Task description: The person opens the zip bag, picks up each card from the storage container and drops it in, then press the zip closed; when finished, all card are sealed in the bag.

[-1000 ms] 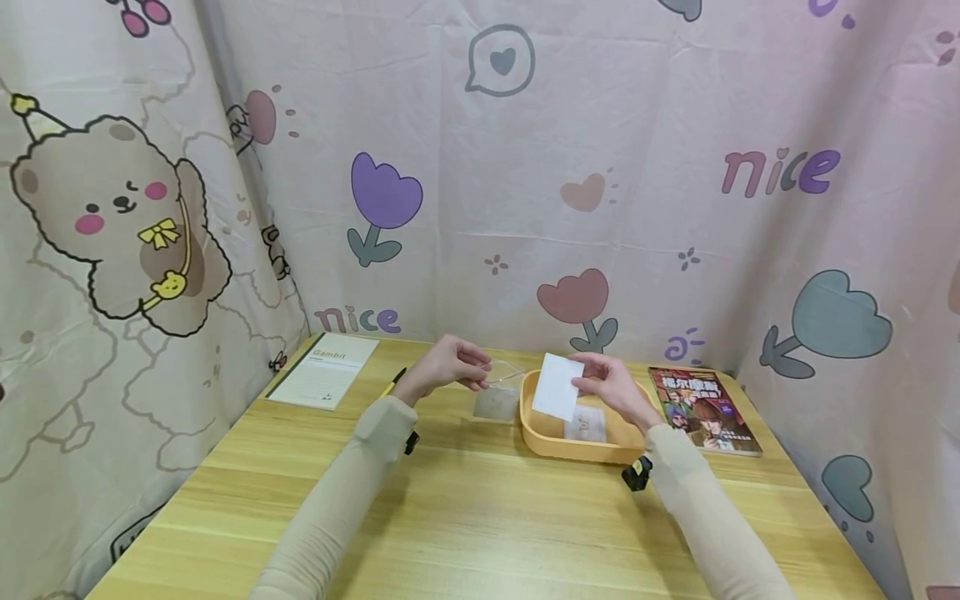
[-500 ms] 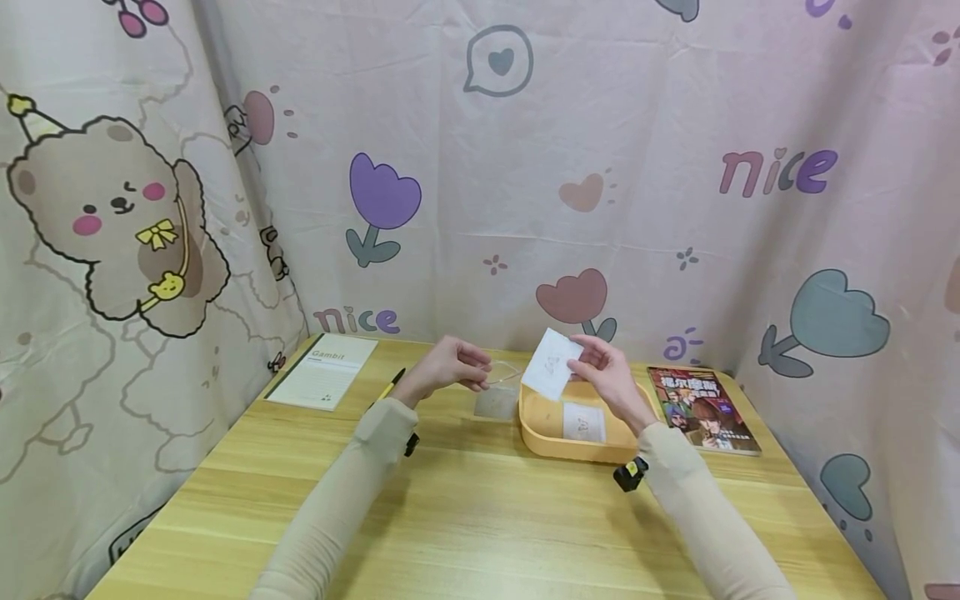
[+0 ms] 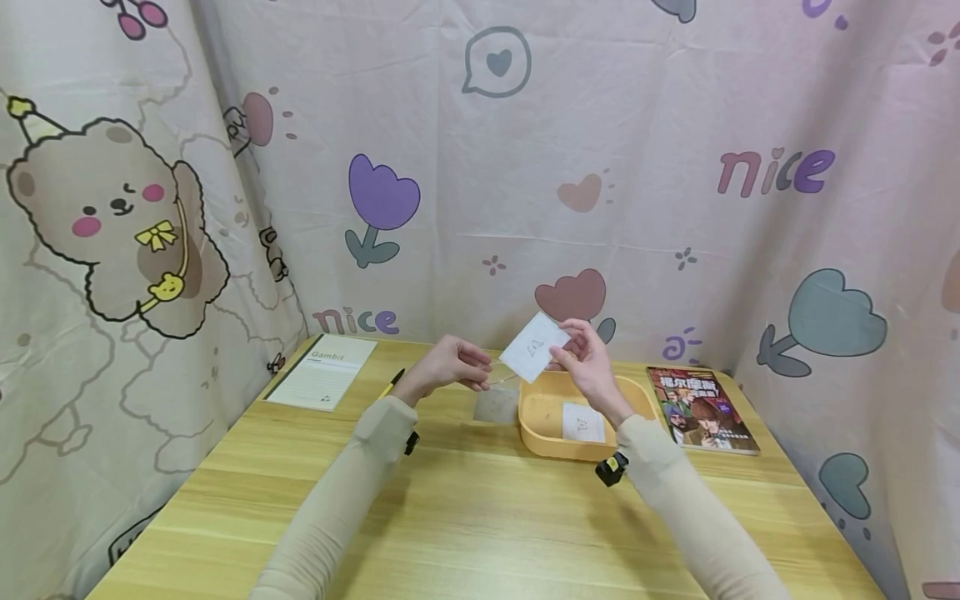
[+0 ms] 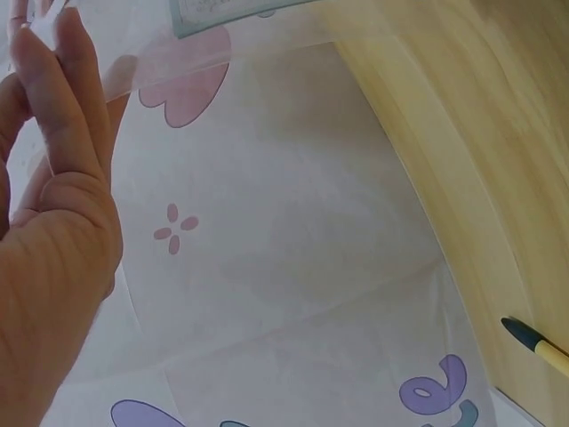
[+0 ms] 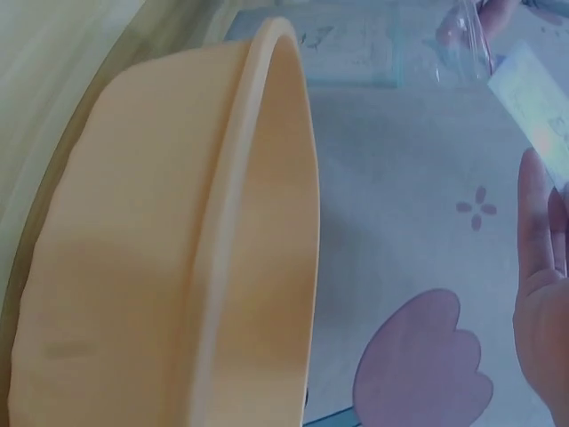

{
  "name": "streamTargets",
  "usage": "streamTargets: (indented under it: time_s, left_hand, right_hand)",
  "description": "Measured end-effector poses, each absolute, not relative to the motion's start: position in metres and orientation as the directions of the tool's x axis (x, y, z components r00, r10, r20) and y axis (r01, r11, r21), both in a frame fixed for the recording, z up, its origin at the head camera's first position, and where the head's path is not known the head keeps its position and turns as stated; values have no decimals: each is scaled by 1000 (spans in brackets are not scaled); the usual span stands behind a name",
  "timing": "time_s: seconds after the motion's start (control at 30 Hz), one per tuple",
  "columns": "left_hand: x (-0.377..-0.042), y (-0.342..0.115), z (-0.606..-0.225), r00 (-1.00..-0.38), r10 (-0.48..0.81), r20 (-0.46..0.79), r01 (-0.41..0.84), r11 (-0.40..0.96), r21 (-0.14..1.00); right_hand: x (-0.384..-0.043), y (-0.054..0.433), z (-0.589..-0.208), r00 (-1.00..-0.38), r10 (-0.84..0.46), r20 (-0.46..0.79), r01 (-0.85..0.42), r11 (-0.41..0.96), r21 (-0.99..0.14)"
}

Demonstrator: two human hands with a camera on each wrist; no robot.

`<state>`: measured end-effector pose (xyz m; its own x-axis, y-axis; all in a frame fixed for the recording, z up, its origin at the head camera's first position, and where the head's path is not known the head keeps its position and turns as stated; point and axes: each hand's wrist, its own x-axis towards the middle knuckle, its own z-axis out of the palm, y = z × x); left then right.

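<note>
My left hand point(image 3: 459, 364) pinches the upper edge of a clear plastic bag point(image 4: 284, 28). A greyish card point(image 3: 495, 406) shows in the bag's lower part. My right hand point(image 3: 588, 362) holds a small white card point(image 3: 531, 347) with a faint printed drawing between thumb and fingers. It is tilted, above the box's back left corner and close to the bag's mouth. Below that hand stands a yellow-orange plastic box point(image 3: 555, 451), its wall point(image 5: 151, 231) large in the right wrist view. Another white printed card point(image 3: 583, 422) lies inside it.
A comic-style book point(image 3: 705, 410) lies right of the box. At the back left is a white notebook point(image 3: 322, 372), with a yellow and black pen point(image 3: 392, 383) beside the left wrist. A patterned curtain point(image 3: 480, 167) hangs behind the wooden table point(image 3: 480, 517).
My right hand has lifted the white card out over the box and moved it left toward the bag, turning its printed face into view. The left hand stays in place.
</note>
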<state>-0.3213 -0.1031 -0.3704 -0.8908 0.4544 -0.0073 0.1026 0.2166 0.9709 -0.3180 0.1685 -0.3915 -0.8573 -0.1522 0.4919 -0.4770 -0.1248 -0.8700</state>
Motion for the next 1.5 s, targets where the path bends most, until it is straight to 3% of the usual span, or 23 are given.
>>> streamTargets:
  time_s: [0.57, 1.0, 1.33, 1.5]
  left_hand:
    - [-323, -106, -372, -876, 483, -2, 108, 200, 974]
    - [-322, -108, -374, -861, 508, 27, 147, 197, 969]
    - [-325, -114, -380, -862, 503, 53, 142, 140, 980]
    - [-327, -114, -381, -868, 493, 56, 135, 125, 983]
  right_hand:
    - [-322, 140, -389, -805, -101, 585, -563, -182, -806]
    - [-303, 134, -377, -796, -171, 581, -603, 124, -788]
    - [-290, 129, -365, -766, -265, 585, -641, 246, -727]
    - [-305, 130, -378, -786, -282, 550, -615, 267, -742]
